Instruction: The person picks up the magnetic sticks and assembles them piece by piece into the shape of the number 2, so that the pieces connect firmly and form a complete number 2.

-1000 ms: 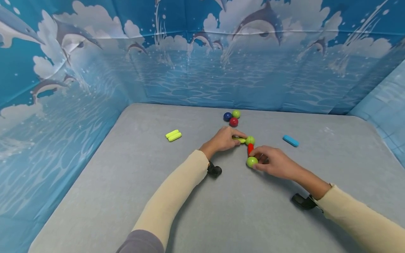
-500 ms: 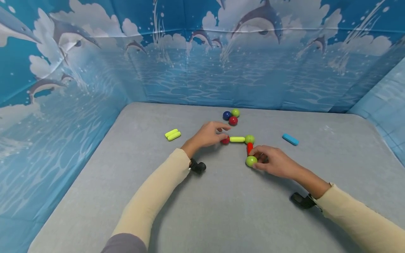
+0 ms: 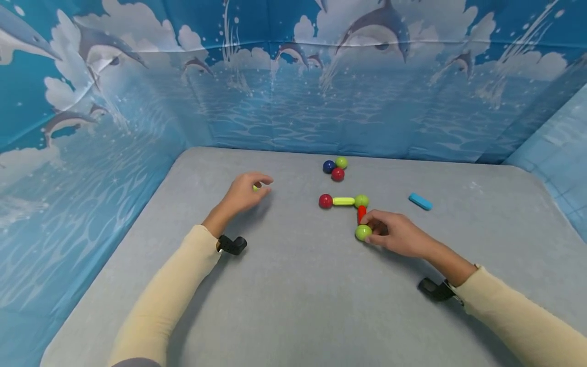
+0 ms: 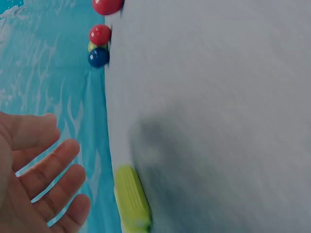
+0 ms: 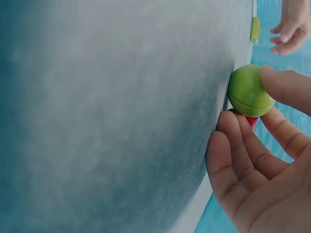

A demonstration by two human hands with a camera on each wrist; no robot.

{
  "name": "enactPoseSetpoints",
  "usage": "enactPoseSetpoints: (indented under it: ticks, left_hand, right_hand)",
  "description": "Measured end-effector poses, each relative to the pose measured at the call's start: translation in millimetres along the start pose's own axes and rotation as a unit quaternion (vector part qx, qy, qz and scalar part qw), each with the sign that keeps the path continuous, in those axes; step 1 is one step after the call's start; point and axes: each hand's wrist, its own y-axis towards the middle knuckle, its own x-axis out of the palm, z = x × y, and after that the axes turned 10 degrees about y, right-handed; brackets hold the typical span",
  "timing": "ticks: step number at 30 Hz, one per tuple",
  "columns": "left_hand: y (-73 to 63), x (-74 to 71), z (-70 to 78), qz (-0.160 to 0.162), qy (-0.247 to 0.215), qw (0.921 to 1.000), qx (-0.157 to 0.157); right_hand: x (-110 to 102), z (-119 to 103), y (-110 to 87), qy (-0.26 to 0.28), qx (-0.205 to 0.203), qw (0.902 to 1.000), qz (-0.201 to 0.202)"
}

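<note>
My right hand (image 3: 399, 233) holds a green ball (image 3: 363, 233) between thumb and fingers on the table. A red rod (image 3: 362, 214) joins it to a second green ball (image 3: 361, 200). From there a yellow-green rod (image 3: 343, 201) runs left to a red ball (image 3: 325, 201). My left hand (image 3: 240, 193) is above the left part of the table with fingers spread and nothing held. Below it lies a loose yellow-green rod (image 4: 132, 200), apart from the fingers in the left wrist view and mostly covered by the hand in the head view.
Behind the joined pieces sit a blue ball (image 3: 328, 166), a green ball (image 3: 341, 162) and a red ball (image 3: 337, 174) in a cluster. A blue rod (image 3: 420, 201) lies to the right. A dolphin-print curtain (image 3: 293, 102) hangs along the grey table's (image 3: 293, 285) back and sides.
My left hand has let go of the yellow-green rod end and the red ball and moved left over the loose yellow-green rods. The right hand stays at the green ball.
</note>
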Motion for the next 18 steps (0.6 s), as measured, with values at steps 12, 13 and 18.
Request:
enactPoseSetpoints:
  ticks: [12, 13, 18]
  left_hand:
    - [-16.5, -3.9, -26.2, 0.001, 0.123, 0.9922, -0.021]
    - [-15.8, -3.5, -26.9, -0.003, 0.128, 0.9916, -0.02]
    - [-13.3, -0.5, -29.7, -0.015, 0.143, 0.9891, -0.031]
  right_hand:
    - [0.4, -1.2, 1.0, -0.005, 0.006, 1.0, 0.0]
    - [0.3, -1.1, 1.1, -0.005, 0.007, 1.0, -0.001]
    - [0.0, -1.4, 2.8, -0.004, 0.01, 0.9999, -0.007]
